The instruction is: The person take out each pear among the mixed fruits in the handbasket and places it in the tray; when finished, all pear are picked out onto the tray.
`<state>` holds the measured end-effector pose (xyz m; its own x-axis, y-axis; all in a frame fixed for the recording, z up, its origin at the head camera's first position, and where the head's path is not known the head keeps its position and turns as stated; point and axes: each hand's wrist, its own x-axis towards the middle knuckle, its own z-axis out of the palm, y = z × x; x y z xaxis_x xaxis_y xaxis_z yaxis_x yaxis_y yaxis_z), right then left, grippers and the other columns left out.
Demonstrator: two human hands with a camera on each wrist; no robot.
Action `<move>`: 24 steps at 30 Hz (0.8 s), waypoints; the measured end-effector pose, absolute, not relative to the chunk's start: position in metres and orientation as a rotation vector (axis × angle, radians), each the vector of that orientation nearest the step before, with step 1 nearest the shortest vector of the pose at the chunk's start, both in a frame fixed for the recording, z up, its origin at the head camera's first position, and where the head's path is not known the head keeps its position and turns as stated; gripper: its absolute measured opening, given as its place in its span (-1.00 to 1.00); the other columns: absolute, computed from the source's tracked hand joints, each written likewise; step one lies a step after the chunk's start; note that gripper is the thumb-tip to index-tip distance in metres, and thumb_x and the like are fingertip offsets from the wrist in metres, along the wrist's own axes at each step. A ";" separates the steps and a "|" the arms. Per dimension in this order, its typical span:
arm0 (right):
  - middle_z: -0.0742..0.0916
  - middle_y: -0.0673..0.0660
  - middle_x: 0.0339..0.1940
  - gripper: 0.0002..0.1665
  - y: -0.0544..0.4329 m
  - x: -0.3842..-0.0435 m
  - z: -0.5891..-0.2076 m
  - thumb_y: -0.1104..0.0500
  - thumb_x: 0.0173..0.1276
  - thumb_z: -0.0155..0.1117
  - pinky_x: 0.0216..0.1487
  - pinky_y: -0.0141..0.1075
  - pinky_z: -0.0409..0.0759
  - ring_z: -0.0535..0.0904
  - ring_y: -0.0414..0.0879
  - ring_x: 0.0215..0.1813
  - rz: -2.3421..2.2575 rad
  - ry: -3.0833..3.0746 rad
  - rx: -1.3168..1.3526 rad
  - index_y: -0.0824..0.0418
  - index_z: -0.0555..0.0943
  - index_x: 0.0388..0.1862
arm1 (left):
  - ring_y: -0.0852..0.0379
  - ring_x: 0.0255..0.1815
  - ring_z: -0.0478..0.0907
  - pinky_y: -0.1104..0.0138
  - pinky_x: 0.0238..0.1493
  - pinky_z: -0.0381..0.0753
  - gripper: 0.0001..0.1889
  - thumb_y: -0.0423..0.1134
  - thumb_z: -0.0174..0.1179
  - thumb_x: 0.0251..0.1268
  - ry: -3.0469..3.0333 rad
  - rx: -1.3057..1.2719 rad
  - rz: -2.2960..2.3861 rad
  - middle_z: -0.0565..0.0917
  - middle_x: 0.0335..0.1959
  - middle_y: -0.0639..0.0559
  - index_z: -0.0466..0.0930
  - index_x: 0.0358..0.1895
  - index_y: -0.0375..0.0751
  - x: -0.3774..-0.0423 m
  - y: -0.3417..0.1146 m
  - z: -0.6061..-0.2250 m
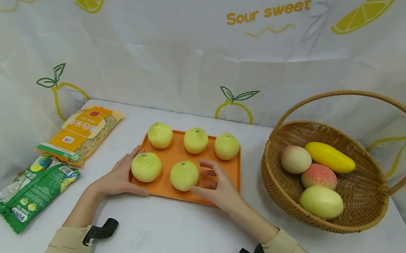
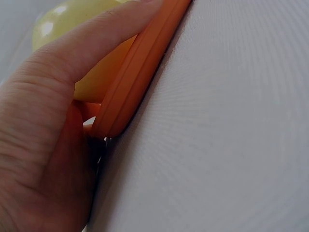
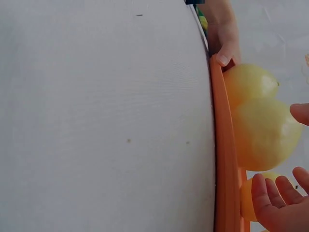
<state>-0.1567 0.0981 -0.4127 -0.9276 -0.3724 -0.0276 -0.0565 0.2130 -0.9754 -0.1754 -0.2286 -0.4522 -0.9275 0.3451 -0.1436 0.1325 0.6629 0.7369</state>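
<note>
An orange tray (image 1: 162, 188) lies on the white table and bears several round yellow-green fruits, three along the back and two in front. My left hand (image 1: 119, 179) grips the tray's front left corner, its thumb (image 2: 91, 41) lying over the rim beside the front left fruit (image 1: 146, 167). My right hand (image 1: 222, 189) is at the right side of the other front fruit (image 1: 184, 176). Its fingers and thumb are spread apart, and in the right wrist view a gap shows between them and that fruit (image 3: 265, 135). The three back fruits, including the middle one (image 1: 195, 140), sit near the far rim.
A wicker basket (image 1: 271, 178) with a tall handle stands at the right, holding a yellow mango-like fruit (image 1: 328, 157), two peach-like fruits and a pale green melon-like one (image 1: 321, 202). Two food packets lie at the left, one orange (image 1: 83, 131), one green (image 1: 34, 192).
</note>
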 end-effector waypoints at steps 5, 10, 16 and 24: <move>0.42 0.25 0.37 -0.16 0.110 -0.152 -0.406 0.24 0.16 0.50 0.19 0.02 0.49 0.41 0.19 0.27 -1.781 2.249 -0.467 0.24 0.34 0.39 | -0.30 0.54 -0.40 -0.25 0.41 -0.32 0.37 0.18 0.55 -0.21 2.612 0.383 1.120 -0.33 0.60 -0.10 -0.25 0.59 -0.14 -0.175 -0.229 -0.453; 0.41 0.26 0.38 -0.18 0.122 -0.148 -0.400 0.23 0.18 0.49 0.20 -0.01 0.50 0.39 0.22 0.29 -1.752 2.263 -0.479 0.23 0.34 0.39 | -0.31 0.53 -0.41 -0.29 0.39 -0.30 0.37 0.19 0.55 -0.22 2.615 0.363 1.117 -0.33 0.60 -0.07 -0.25 0.59 -0.10 -0.175 -0.229 -0.454; 0.43 0.22 0.38 -0.19 0.136 -0.141 -0.389 0.22 0.17 0.50 0.18 -0.01 0.52 0.39 0.25 0.29 -1.731 2.279 -0.505 0.19 0.35 0.38 | -0.30 0.54 -0.40 -0.28 0.39 -0.29 0.38 0.20 0.55 -0.23 2.622 0.367 1.111 -0.33 0.60 -0.06 -0.26 0.59 -0.12 -0.174 -0.230 -0.453; 0.49 0.11 0.29 -0.19 0.154 -0.130 -0.370 0.14 0.16 0.52 0.18 0.03 0.50 0.40 0.20 0.27 -1.663 2.326 -0.514 0.10 0.36 0.37 | -0.30 0.54 -0.40 -0.27 0.40 -0.31 0.38 0.18 0.56 -0.23 2.614 0.388 1.120 -0.33 0.60 -0.07 -0.25 0.59 -0.15 -0.175 -0.230 -0.452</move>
